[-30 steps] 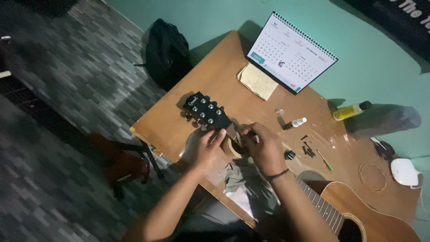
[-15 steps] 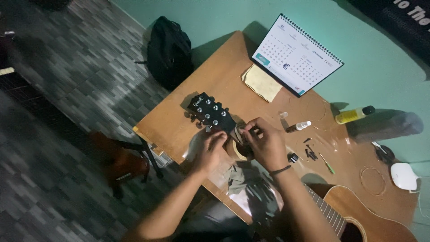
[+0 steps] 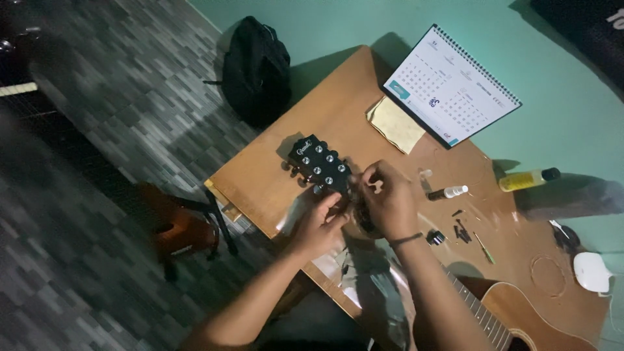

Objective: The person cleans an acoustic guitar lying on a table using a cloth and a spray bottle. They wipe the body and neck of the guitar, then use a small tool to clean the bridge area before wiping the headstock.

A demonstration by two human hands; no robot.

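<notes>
An acoustic guitar lies across a wooden table (image 3: 286, 162). Its black headstock (image 3: 320, 162) with silver tuning pegs points to the upper left, and its brown body (image 3: 526, 318) is at the lower right. My left hand (image 3: 318, 224) grips the neck just below the headstock from the near side. My right hand (image 3: 387, 198) rests over the neck by the nut, fingers curled and pinched near the strings. What the right fingers hold is too small to make out.
A spiral desk calendar (image 3: 448, 84) stands at the table's far edge beside a yellow cloth (image 3: 395, 123). A yellow bottle (image 3: 526, 179), a small tube (image 3: 448, 192), small dark parts (image 3: 461, 229), a coiled string (image 3: 549, 276) and a white object (image 3: 591, 272) lie right. A black backpack (image 3: 257, 68) sits on the floor.
The view has shifted slightly. My right hand has moved a little up the neck toward the headstock; my left hand stays on the neck.
</notes>
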